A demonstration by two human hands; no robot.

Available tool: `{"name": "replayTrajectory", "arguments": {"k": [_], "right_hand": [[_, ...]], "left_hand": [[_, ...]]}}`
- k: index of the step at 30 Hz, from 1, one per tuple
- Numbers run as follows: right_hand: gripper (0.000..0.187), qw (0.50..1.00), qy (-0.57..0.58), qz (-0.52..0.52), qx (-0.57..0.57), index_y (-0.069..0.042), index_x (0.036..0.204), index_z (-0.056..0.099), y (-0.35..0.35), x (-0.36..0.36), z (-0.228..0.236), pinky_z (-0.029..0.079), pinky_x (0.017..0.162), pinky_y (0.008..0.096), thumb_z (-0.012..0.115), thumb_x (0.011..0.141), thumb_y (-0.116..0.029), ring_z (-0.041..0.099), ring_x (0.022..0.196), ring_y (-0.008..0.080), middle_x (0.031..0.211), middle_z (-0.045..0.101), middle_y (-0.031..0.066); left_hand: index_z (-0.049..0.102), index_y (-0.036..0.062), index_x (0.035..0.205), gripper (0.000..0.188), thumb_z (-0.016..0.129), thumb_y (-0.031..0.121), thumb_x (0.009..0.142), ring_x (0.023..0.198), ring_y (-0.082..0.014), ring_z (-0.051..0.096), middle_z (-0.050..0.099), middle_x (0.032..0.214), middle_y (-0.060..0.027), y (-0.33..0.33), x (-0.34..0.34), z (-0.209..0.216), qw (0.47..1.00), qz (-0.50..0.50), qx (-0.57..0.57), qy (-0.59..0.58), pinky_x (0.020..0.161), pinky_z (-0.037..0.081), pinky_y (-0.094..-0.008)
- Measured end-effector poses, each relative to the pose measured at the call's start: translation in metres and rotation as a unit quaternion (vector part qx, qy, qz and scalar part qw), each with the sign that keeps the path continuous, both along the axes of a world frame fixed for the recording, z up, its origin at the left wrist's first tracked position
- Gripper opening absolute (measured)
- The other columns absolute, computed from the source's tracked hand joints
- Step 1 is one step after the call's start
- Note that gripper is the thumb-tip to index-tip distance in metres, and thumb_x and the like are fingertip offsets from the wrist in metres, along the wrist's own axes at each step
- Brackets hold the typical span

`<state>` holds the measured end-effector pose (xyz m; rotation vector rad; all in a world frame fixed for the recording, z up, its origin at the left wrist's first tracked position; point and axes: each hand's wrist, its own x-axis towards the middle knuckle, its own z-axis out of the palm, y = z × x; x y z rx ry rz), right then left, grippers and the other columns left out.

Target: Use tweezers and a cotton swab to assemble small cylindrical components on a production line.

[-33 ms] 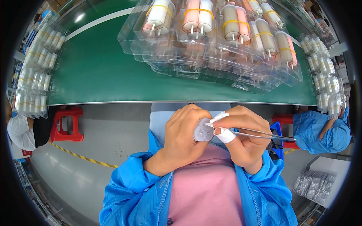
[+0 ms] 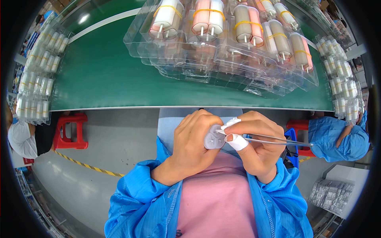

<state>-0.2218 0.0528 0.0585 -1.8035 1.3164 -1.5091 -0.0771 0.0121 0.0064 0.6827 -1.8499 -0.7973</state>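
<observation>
In front of my chest, below the table edge, my left hand (image 2: 194, 137) is wrapped round a translucent grey cylindrical part (image 2: 214, 139). Its round end, with a lobed pattern, faces up; the rest of it is hidden in my palm. Close against it on the right, my right hand (image 2: 258, 139) pinches a pair of slim metal tweezers (image 2: 274, 140). White tape covers its thumb and index fingertip. A pale pointed tip reaches from these fingers to the upper right of the part's round end. The far end of the tweezers sticks out to the right, past my knuckles.
Stacked clear plastic trays (image 2: 190, 73) on the green table (image 2: 99, 75) hold banded white, pink and grey cylinders. More filled trays stack up at the left (image 2: 39, 75) and right. Red stools (image 2: 72, 133) and seated people flank me. A blue stool (image 2: 293, 148) stands at my right.
The outer end of the tweezers has shifted slightly and looks blurred now. Both hands and the grey part stay almost where they were.
</observation>
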Motion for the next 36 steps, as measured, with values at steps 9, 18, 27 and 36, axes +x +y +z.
{"name": "replayTrajectory", "arguments": {"k": [9, 18, 27, 36], "right_hand": [[0.017, 0.995, -0.098, 0.007, 0.027, 0.003, 0.094, 0.067, -0.004, -0.004, 0.003, 0.05, 0.065, 0.0267, 0.067, 0.077, 0.004, 0.065, 0.074, 0.0171, 0.087, 0.066, 0.0107], [0.019, 0.984, -0.178, -0.004, 0.023, 0.006, 0.098, 0.064, 0.006, -0.012, -0.009, 0.053, 0.075, 0.0275, 0.068, 0.079, 0.006, 0.065, 0.089, 0.0191, 0.098, 0.062, 0.0133], [0.021, 0.939, -0.328, -0.021, 0.103, 0.01, 0.103, 0.062, 0.01, -0.009, -0.005, 0.059, 0.073, 0.0305, 0.064, 0.083, 0.005, 0.068, 0.085, 0.0216, 0.103, 0.06, 0.0165], [0.021, 0.968, -0.239, 0.04, 0.068, 0.007, 0.102, 0.065, 0.012, -0.007, -0.012, 0.057, 0.079, 0.0301, 0.068, 0.081, 0.003, 0.067, 0.089, 0.0217, 0.103, 0.062, 0.0164]], "left_hand": [[0.055, 0.0053, 0.093, 0.035, 0.077, 0.004, 0.066, 0.067, -0.0281, 0.055, 0.057, 0.079, -0.0094, -0.003, 0.0, 0.002, 1.0, -0.01, 0.006, -0.008, 0.058, 0.041, -0.0372], [0.054, 0.0052, 0.096, 0.04, 0.081, 0.002, 0.067, 0.066, -0.0237, 0.055, 0.057, 0.079, -0.0097, -0.001, 0.001, 0.004, 0.991, -0.065, 0.096, 0.065, 0.056, 0.042, -0.033], [0.051, 0.0025, 0.107, 0.045, 0.079, 0.002, 0.071, 0.091, -0.0213, 0.057, 0.057, 0.099, -0.0125, 0.0, 0.007, 0.008, 0.976, -0.085, 0.185, 0.082, 0.077, 0.047, -0.0302], [0.036, 0.0017, 0.109, 0.055, 0.077, -0.002, 0.074, 0.095, -0.0181, 0.064, 0.063, 0.102, -0.0145, 0.0, -0.001, 0.001, 0.952, -0.115, 0.238, 0.156, 0.074, 0.052, -0.028]]}}
